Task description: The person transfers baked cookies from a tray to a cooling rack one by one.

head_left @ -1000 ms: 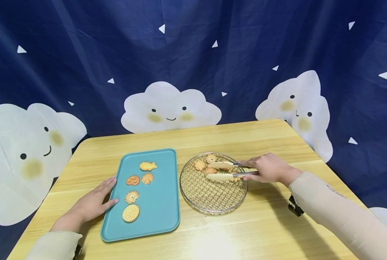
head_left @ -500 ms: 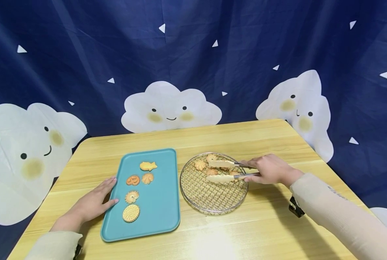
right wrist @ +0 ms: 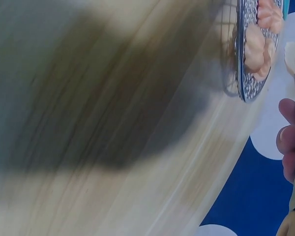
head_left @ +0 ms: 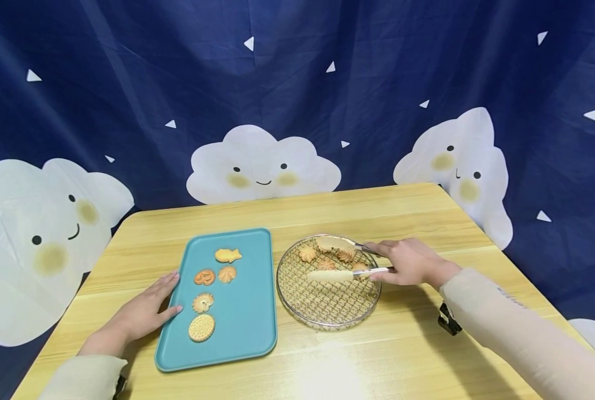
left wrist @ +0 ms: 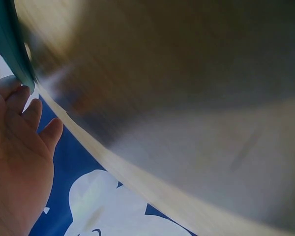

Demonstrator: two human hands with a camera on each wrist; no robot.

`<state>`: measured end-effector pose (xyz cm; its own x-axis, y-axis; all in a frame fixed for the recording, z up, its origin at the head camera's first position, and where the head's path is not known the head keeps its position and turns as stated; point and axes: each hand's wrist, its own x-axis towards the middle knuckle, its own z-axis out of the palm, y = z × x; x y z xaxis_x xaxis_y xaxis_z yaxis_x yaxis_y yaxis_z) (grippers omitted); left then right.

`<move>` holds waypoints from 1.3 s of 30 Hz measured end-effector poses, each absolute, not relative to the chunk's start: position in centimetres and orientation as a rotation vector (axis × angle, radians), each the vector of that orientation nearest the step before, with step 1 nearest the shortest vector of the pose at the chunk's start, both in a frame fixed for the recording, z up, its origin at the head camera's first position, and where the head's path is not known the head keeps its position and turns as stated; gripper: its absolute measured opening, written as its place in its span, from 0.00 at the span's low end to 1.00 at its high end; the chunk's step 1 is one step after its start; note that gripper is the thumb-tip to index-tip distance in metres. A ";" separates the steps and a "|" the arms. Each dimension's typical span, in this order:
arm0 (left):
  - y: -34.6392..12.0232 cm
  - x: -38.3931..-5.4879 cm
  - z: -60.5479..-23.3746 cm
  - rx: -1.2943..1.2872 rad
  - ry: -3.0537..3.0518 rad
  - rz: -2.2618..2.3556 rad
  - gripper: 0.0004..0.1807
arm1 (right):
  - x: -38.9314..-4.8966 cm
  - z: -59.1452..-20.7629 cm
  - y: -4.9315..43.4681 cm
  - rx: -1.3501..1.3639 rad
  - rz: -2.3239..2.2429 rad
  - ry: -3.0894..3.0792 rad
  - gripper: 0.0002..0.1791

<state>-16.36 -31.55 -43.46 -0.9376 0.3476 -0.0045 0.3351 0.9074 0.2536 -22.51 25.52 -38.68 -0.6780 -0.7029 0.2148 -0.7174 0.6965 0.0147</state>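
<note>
My right hand (head_left: pixel 411 262) grips a pair of metal tongs (head_left: pixel 333 275) with cream tips, spread apart over the round wire rack (head_left: pixel 309 308). Beneath and between the tips lie several cookies: a pale flower-shaped cookie (head_left: pixel 308 254), a browner swirled cookie (head_left: pixel 346 255), an orange-brown cookie (head_left: pixel 326 265) and another cookie (head_left: pixel 361 268) partly covered by the lower arm. The upper tip hides the rack's far part. My left hand (head_left: pixel 139 311) rests along the left edge of the blue tray (head_left: pixel 242 328), fingers extended and thumb on the rim.
On the tray lie a fish-shaped cookie (head_left: pixel 228 255), a pretzel-like cookie (head_left: pixel 204 278), a small flower cookie (head_left: pixel 227 274), a ring-shaped cookie (head_left: pixel 203 303) and a round cookie (head_left: pixel 201 328). The wooden table (head_left: pixel 402 339) ends before a dark blue curtain (head_left: pixel 297 83).
The tongs' tips have spread farther apart, the upper one moving away toward the far rim. The browner swirled cookie now shows between them. My left hand and the tray stay still.
</note>
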 end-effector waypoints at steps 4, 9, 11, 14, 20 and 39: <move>-31.5 -16.3 -43.5 0.538 3.020 0.389 0.44 | -22.5 -38.7 24.9 1.143 0.092 -2.721 0.44; -31.5 -16.3 -43.4 0.541 3.024 0.387 0.44 | -22.6 -38.7 23.8 1.140 0.094 -2.740 0.46; -31.5 -16.3 -43.4 0.543 3.028 0.384 0.44 | -22.7 -38.7 23.3 1.153 0.103 -2.740 0.46; -31.5 -16.3 -43.4 0.544 3.029 0.384 0.43 | -22.8 -38.7 22.4 1.169 0.104 -2.744 0.47; -31.4 -16.2 -43.3 0.546 3.028 0.385 0.43 | -23.0 -38.7 20.3 1.223 0.122 -2.758 0.48; -31.4 -16.3 -43.3 0.554 3.023 0.377 0.44 | -23.1 -38.3 14.1 1.398 0.045 -2.691 0.49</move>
